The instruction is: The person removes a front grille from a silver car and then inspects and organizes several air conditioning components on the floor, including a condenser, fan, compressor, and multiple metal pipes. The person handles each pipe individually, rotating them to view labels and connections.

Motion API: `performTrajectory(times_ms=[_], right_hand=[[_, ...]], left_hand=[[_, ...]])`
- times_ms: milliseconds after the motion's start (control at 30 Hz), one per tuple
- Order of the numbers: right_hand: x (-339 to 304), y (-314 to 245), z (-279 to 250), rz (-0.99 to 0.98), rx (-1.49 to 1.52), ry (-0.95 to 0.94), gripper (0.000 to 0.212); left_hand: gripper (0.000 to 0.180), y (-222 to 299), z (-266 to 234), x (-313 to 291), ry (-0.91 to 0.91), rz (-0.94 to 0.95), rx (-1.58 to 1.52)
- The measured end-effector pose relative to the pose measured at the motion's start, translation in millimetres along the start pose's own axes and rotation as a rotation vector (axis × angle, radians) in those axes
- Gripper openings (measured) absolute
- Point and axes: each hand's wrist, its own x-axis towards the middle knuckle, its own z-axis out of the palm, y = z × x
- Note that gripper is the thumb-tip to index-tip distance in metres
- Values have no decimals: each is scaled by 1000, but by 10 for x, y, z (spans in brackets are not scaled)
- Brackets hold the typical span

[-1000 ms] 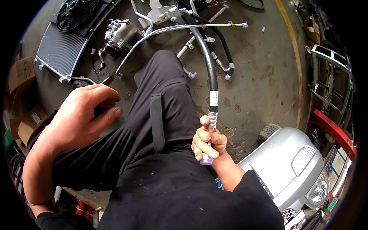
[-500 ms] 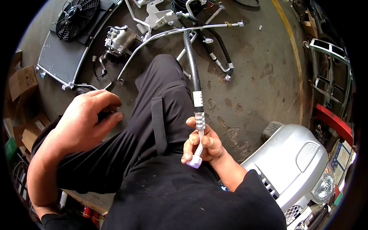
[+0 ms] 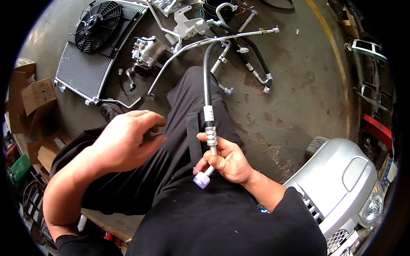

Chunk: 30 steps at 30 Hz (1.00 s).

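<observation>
My right hand (image 3: 230, 161) grips the metal end of a black air-conditioning hose (image 3: 208, 81) over my lap. Fingers and thumb close around the thin silver pipe just below the crimped collar (image 3: 211, 135). A pale purple cap (image 3: 201, 180) covers the pipe's end, tilted toward me. From my grip the hose runs up past my knee to the silver pipes (image 3: 188, 46) on the floor. My left hand (image 3: 128, 138) hovers over my left thigh, left of the hose and touching nothing visible. Its fingers are bent, with a gap to the thumb.
A condenser (image 3: 83, 66) with a black fan (image 3: 97, 26) lies far left, beside a silver compressor (image 3: 147, 54). A metal bracket (image 3: 188, 26) and more hoses lie at the top. Cardboard boxes (image 3: 39, 96) stand left; a silver car bumper (image 3: 341, 170) is right.
My left hand has moved right, closer to the hose. My right hand has shifted the hose end slightly left and turned its cap further left. The whole view has also shifted.
</observation>
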Motion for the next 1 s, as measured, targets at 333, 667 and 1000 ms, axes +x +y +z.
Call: performTrajectory(times_ms=[333,667,1000], right_hand=[[812,-6,580,-37,-550,-209,31],[1659,-605,-1300,-98,334,508,34],[2440,-959,-1885,-28,118,778,22]], left_hand=[[41,-177,200,118,-2,-431,-566],[42,-12,-85,81,-356,-246,-742],[52,208,89,37,-344,-91,-216]])
